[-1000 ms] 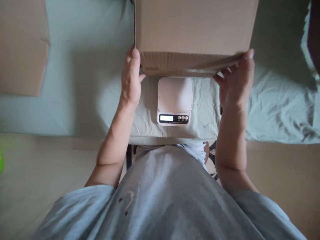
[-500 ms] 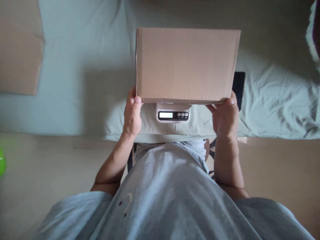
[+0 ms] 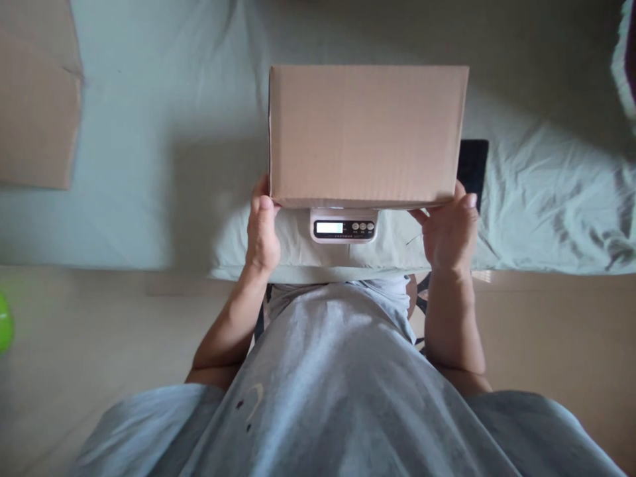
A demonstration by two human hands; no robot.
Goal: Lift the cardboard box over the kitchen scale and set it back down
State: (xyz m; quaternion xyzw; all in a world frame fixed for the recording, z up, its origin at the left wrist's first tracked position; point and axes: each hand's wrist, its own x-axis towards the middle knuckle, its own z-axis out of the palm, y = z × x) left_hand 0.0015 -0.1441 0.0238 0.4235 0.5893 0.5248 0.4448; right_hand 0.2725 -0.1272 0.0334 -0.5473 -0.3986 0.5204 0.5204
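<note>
We hold a closed cardboard box (image 3: 368,136) by its near bottom corners — our left hand (image 3: 262,228) curled around the left corner, our right hand (image 3: 450,228) around the right. The box sits over a white scale (image 3: 344,226) near the bed's (image 3: 149,165) front edge, hiding all but its display strip. A dark phone (image 3: 474,169) lies just beside the box's right side, and flat cardboard (image 3: 37,99) rests at the bed's far left edge.
</note>
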